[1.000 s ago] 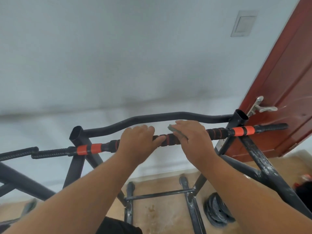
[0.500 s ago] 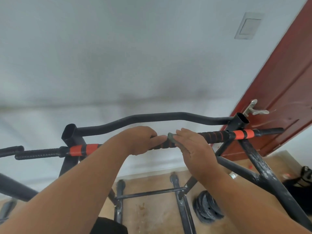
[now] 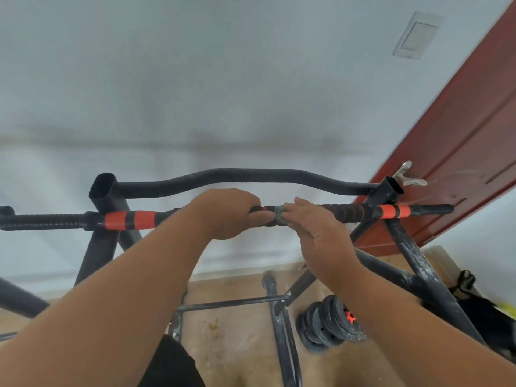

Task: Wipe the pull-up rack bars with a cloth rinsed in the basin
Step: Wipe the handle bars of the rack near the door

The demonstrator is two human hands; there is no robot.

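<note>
Clearly mid-wipe; the left hand point(image 3: 229, 212) grips the padded bar point(image 3: 346, 212) at centre, while the right hand point(image 3: 315, 233) at its 3 o'clock pinches the grey cloth point(image 3: 279, 215) onto the bar; next, I'd judge, sliding it toward the orange band point(image 3: 393, 211).

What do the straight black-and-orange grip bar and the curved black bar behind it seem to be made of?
Straight black-and-orange grip bar: probably foam or rubber sleeving, matt and ribbed, with smooth orange bands. Curved black bar: likely painted metal tube, smooth with a dull sheen.

Home gym: rack point(image 3: 251, 177); weight plates point(image 3: 328, 322)
</note>
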